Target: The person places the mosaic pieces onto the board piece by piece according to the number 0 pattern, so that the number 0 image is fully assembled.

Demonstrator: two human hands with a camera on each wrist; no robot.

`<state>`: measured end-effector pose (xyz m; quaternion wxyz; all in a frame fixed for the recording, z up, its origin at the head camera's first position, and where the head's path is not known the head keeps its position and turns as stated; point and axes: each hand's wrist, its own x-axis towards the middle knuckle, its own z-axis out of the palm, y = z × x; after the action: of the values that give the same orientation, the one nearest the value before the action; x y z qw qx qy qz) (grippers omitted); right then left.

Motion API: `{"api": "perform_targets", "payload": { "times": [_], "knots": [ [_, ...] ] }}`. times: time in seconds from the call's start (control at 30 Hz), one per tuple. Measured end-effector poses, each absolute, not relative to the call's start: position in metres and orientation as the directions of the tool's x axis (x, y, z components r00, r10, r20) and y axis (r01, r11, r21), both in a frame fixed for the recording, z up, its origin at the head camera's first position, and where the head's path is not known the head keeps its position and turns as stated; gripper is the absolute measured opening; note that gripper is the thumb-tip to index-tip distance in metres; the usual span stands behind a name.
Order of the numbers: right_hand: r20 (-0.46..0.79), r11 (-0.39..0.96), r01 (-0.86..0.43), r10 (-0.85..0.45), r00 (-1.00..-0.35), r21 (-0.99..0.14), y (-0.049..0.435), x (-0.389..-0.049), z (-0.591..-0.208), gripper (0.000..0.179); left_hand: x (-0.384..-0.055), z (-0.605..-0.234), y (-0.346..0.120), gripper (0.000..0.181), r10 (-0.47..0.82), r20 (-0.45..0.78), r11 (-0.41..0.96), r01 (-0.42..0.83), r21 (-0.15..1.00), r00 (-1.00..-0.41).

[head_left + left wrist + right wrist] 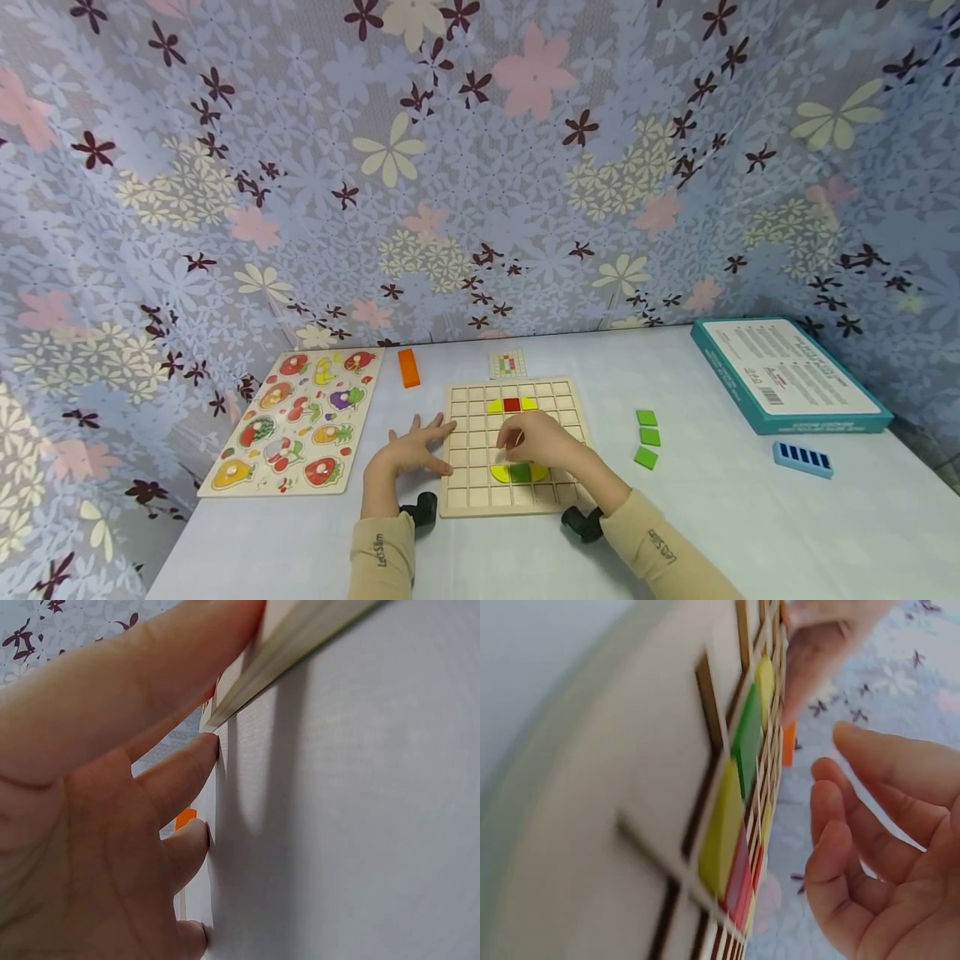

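A wooden grid board (480, 498) lies on the table, its squares divided by thin raised strips. At its far side a red square (512, 405) sits between two yellow pieces (529, 403) with rounded corners. Nearer, a green square (519, 473) has yellow rounded pieces on both sides. My left hand (408, 450) is at the board's left edge, fingers spread, thumb and forefinger at the rim. Over the middle of the board is my right hand (543, 442), hiding some squares. In the right wrist view its fingers (829, 847) curl loosely with nothing between them.
Three green squares (649, 437) lie right of the board. A small pattern card (508, 364) and an orange bar (408, 368) are behind it. Left is a fruit puzzle board (300, 425); right, a teal-edged box (795, 375) and a light-blue striped piece (802, 459).
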<state>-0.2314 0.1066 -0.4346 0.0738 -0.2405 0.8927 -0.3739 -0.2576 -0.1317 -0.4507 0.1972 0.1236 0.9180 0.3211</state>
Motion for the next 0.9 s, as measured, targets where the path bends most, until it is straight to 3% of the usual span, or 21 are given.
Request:
{"api": "perform_targets", "payload": {
  "times": [0.4, 0.9],
  "knots": [
    [0.048, 0.490, -0.246, -0.382, -0.923, -0.836, 0.157, -0.242, -0.436, 0.013, -0.258, -0.451, -0.132, 0.080, 0.358, -0.278, 0.756, 0.102, 0.647, -0.892],
    [0.000, 0.575, -0.114, -0.194, -0.981, -0.811, 0.204, -0.243, -0.430, 0.020, -0.257, -0.449, -0.130, 0.079, 0.351, -0.281, 0.756, 0.093, 0.647, -0.893]
  ]
}}
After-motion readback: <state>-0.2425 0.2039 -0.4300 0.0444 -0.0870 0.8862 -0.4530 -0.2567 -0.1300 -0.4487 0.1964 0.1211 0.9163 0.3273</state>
